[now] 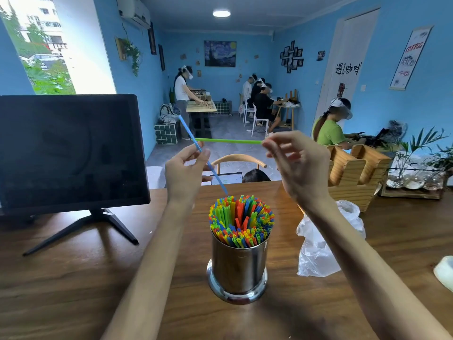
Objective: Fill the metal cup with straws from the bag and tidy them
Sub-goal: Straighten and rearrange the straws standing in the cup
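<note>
Table (73, 285): a dark wooden top that carries everything below.
Monitor (71, 153): a dark screen on a splayed black stand, at the left of the table, well apart from the cup.
Wooden rack (355, 173): pale slatted wood at the far right of the table, behind the bag.
Plastic bag (318, 244): thin, clear and crumpled, lying flat on the table just right of the cup, partly behind the right forearm.
Metal cup (239, 268): shiny steel, upright on a wider round base, at the middle of the table between the two forearms.
Straws in cup (241, 220): a packed bundle of green, orange, blue and yellow straws standing in the cup, ends fanning above the rim.
Left hand (186, 170): raised above the cup, thumb and fingers pinching the blue straw.
Right hand (296, 163): raised level with the left, fingertips pinching the right end of the green straw.
Blue straw (196, 144): tilted, its lower end pointing down at the bundle, its upper end up and to the left.
Green straw (229, 141): held level between the two hands, its left end meeting the blue straw by the left fingers.
</note>
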The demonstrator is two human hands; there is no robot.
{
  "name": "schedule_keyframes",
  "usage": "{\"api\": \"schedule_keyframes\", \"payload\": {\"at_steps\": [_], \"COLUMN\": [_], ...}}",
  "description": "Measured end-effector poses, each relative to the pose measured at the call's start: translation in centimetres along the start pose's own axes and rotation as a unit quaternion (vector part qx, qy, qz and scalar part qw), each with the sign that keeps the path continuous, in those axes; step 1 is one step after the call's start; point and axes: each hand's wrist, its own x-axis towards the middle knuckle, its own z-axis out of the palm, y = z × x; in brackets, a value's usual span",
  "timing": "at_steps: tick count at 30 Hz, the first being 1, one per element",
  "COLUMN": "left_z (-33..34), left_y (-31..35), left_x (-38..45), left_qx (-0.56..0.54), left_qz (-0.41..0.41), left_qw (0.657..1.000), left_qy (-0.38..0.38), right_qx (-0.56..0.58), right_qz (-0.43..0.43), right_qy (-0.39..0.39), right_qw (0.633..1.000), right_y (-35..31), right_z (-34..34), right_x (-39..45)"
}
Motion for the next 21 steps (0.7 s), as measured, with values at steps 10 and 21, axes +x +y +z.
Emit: {"api": "schedule_keyframes", "payload": {"at_steps": [10,21], "left_z": [1.0,1.1], "left_y": [0.2,0.2], "left_x": [-1.9,-2.0], "left_qx": [0.205,0.139], "left_qz": [0.251,0.158], "left_qw": [0.946,0.97], "left_qy": [-0.007,-0.12], "right_qx": [-0.071,0.225], "right_qz": [0.025,0.165], "right_qy": [-0.098,-0.091], "right_qw": [0.992,0.956], "right_y": [-1.4,-1.4], "right_z": [0.2,3.0], "right_x": [2.7,2.3]}}
